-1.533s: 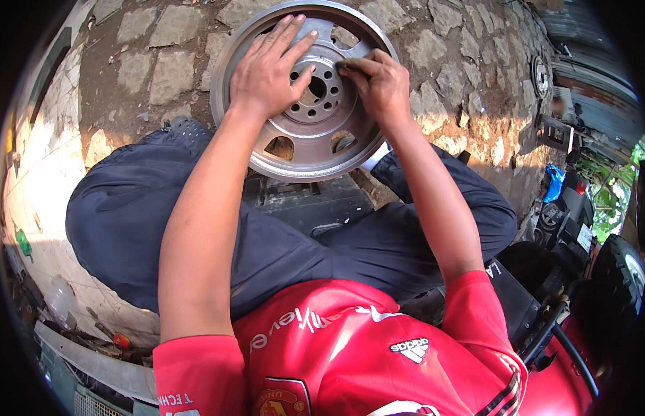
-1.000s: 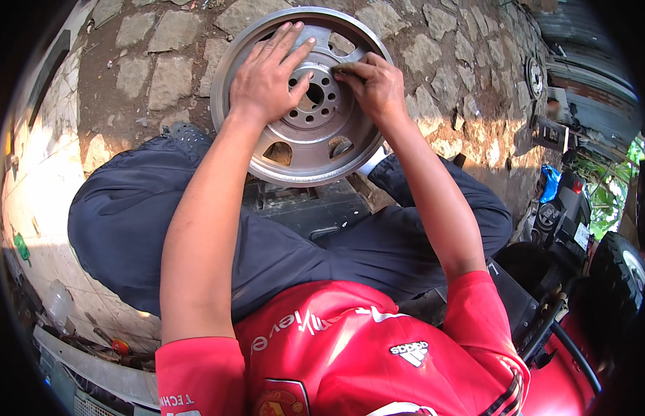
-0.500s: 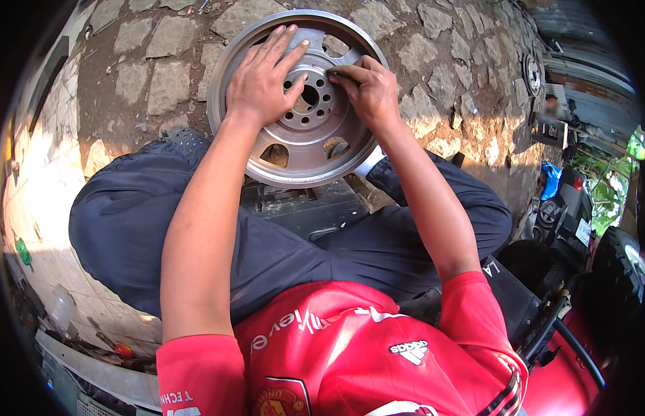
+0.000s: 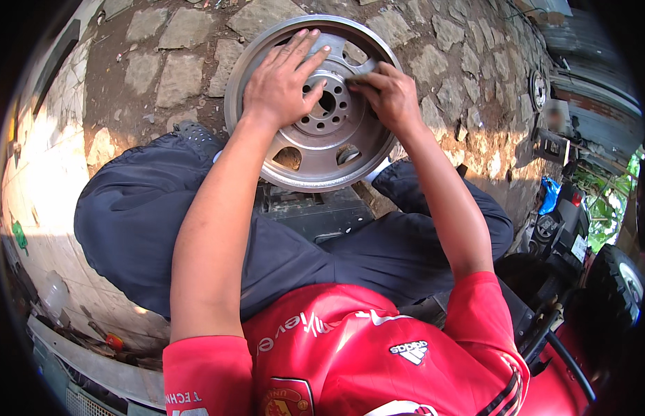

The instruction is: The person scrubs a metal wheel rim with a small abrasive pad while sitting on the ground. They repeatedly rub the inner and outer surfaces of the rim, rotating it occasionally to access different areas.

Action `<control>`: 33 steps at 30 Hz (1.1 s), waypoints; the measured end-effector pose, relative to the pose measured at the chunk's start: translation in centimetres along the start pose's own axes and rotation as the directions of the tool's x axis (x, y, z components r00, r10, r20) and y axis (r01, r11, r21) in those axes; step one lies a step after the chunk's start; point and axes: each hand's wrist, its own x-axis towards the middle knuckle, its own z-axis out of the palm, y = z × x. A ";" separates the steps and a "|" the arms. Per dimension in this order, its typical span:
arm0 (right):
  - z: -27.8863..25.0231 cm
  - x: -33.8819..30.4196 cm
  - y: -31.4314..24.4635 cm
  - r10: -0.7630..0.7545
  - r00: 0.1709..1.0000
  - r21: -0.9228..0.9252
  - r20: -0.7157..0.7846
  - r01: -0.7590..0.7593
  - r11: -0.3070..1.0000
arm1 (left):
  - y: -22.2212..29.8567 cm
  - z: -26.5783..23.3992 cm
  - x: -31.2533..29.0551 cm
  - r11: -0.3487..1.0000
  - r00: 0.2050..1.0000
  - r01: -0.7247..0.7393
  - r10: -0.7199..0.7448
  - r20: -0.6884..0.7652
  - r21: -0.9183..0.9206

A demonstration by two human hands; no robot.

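A grey metal wheel rim (image 4: 315,159) lies before me with its bolt holes and round centre hole facing up. My left hand (image 4: 281,87) rests flat on the upper left of its face, fingers spread, thumb close to the centre hole. At the right of the hub, my right hand (image 4: 393,98) is closed in a pinch, the darkened fingertips pressed against the metal. Whatever sits between those fingertips is too small or hidden to make out. Under the rim's near side shows a dark box-like piece (image 4: 319,216), between my legs.
Stone paving (image 4: 433,62) with dirt in its joints stretches beyond the rim. Pale tiles (image 4: 55,208) lie to the left. At the right stand another wheel (image 4: 538,91), a blue plastic piece (image 4: 550,195), a black tyre (image 4: 622,281) and a glossy red body panel (image 4: 554,371).
The rim and both hands appear slightly further right in the picture as the view shifts. My right hand has moved a little over the metal beside the hub; my left hand stays flat.
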 end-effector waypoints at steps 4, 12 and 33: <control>-0.5 -0.6 0.1 -0.004 1.000 -0.014 0.020 0.004 1.000 | 0.2 0.1 0.2 1.000 1.000 -0.001 0.001 0.005 -0.003; 0.2 3.8 -0.9 -0.155 0.987 0.050 0.042 0.153 0.987 | -0.1 0.0 -0.1 1.000 1.000 -0.003 0.003 0.012 0.006; -1.3 -0.3 -0.2 -0.064 0.994 -0.015 0.089 0.066 0.998 | -0.1 0.3 0.1 0.999 1.000 -0.017 0.017 -0.019 -0.033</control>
